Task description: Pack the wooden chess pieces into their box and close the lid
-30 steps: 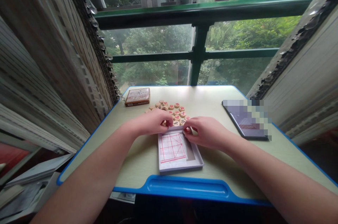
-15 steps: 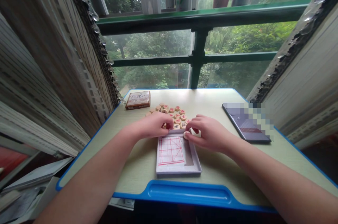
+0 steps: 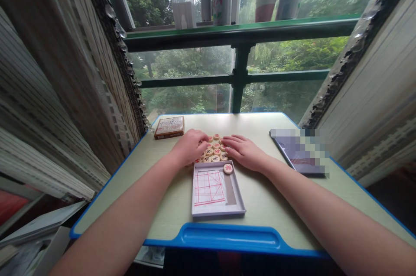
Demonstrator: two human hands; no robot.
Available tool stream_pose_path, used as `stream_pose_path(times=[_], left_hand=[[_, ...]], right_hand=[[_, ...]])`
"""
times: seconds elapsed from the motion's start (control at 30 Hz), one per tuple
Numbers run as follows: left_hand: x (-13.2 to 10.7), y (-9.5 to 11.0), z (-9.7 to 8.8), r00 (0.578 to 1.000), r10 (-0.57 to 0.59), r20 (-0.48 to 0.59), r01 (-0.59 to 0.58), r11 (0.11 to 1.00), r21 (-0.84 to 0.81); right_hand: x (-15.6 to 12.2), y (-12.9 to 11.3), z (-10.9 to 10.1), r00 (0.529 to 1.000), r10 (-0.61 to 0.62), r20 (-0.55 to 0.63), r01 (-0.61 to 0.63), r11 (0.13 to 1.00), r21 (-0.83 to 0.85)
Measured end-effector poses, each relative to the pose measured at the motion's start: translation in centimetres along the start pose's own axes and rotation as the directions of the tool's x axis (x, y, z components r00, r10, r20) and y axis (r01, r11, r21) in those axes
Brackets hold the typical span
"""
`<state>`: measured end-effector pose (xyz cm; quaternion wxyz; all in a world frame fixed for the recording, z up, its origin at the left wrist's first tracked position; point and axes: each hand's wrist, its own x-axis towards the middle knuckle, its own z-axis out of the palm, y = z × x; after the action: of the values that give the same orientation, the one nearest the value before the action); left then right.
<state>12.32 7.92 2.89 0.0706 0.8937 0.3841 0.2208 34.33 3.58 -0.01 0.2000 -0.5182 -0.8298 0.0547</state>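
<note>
A heap of round wooden chess pieces (image 3: 213, 151) with red and black characters lies on the desk just beyond a shallow white box tray (image 3: 238, 196). Inside the tray lies a folded paper board (image 3: 209, 187) with red lines. One piece with a red character (image 3: 228, 168) rests in the tray's far right corner. My left hand (image 3: 190, 146) lies on the left side of the heap with its fingers curled over the pieces. My right hand (image 3: 244, 151) rests flat on the heap's right side, fingers stretched out. Neither hand visibly holds a piece.
A brown box lid (image 3: 169, 127) lies at the desk's far left. A dark flat device (image 3: 297, 150) lies at the right. The desk (image 3: 276, 206) has a blue rim with a groove at the front. Cans and cups (image 3: 222, 1) stand on the window ledge. Stacked books flank both sides.
My right hand has let go of a red-marked piece, which now lies in the tray's far right corner. Both hands have moved forward onto the heap of pieces.
</note>
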Motion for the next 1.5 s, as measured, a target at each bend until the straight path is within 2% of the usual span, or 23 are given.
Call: stream_pose_path(times=[0.17, 0.33, 0.43, 0.57, 0.7, 0.8, 0.9, 1.07, 1.23, 1.43, 1.5], left_hand=[[0.9, -0.5, 1.3, 0.994, 0.073, 0.076, -0.083, 0.988, 0.132], [1.1, -0.3, 1.6, 0.981, 0.137, 0.137, -0.147, 0.987, 0.070], [1.0, -0.1, 1.6, 0.987, 0.099, 0.125, -0.102, 0.995, 0.018], [0.8, 0.2, 1.9, 0.991, -0.025, 0.132, 0.022, 1.000, 0.020], [0.9, 0.4, 1.9, 0.970, 0.003, 0.244, -0.023, 0.997, 0.079], [1.0, 0.6, 1.6, 0.958, 0.038, 0.283, -0.062, 0.995, 0.076], [1.0, 0.9, 1.3, 0.962, 0.053, 0.266, -0.077, 0.994, 0.081], [0.9, 0.9, 1.4, 0.983, 0.009, 0.181, -0.037, 0.987, 0.154], [1.2, 0.4, 1.9, 0.986, 0.031, 0.165, -0.056, 0.987, 0.151], [1.2, 0.2, 1.9, 0.969, 0.013, 0.246, -0.053, 0.986, 0.157], [1.1, 0.1, 1.9, 0.972, 0.016, 0.236, -0.055, 0.985, 0.163]], right_hand=[[0.0, -0.4, -0.3, 0.999, -0.005, -0.045, 0.005, 1.000, -0.014], [0.4, -0.9, -0.3, 0.997, 0.008, -0.083, -0.007, 1.000, 0.014], [0.5, -1.0, 0.1, 0.996, -0.006, -0.085, 0.008, 1.000, 0.023], [0.4, -1.0, 0.3, 0.998, 0.013, -0.062, -0.011, 1.000, 0.025], [0.3, -1.0, 0.3, 0.998, 0.015, -0.060, -0.014, 1.000, 0.019], [0.3, -1.0, 0.2, 0.998, 0.007, -0.062, -0.006, 1.000, 0.015], [0.2, -1.1, 0.2, 0.998, 0.017, -0.061, -0.016, 0.999, 0.028], [0.1, -1.2, 0.1, 0.994, 0.083, -0.074, -0.081, 0.996, 0.036], [0.1, -1.2, 0.0, 0.999, 0.031, -0.045, -0.029, 0.998, 0.054], [0.2, -1.0, 0.1, 0.999, 0.005, -0.049, -0.002, 0.997, 0.072], [0.1, -1.0, 0.1, 0.999, -0.002, -0.049, 0.006, 0.997, 0.081]])
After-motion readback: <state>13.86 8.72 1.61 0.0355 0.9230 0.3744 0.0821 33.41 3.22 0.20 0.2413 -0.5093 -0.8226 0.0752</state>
